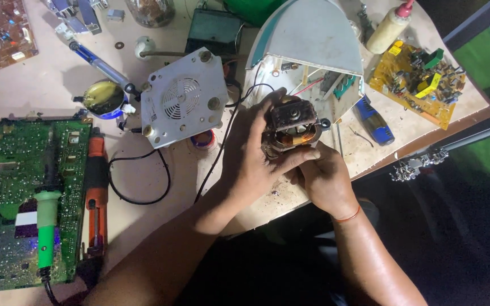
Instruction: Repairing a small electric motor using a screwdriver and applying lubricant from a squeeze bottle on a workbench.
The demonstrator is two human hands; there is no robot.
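Just right of the frame's centre, both hands cradle a small electric motor (291,127) above the near edge of the workbench (41,85). The left hand (250,161) wraps its fingers around the motor's left side and front, thumb laid across the lower face; the right hand (323,178) closes on it from below and the right. Held this way, the shaft end and copper windings face up toward the camera, likely so they can be looked over.

Directly behind the motor sits an opened white appliance housing (307,45), its wires trailing toward the hands. To its left lies a square white plate with a round vent (184,105). A large green circuit board (24,192) fills the lower left, with a green-handled soldering iron (46,226) resting on it and an orange tool (96,192) beside it. A yellow circuit board (415,82) lies at the upper right.

The bench top is pale, scuffed and cluttered; the room beyond its right edge is dim.
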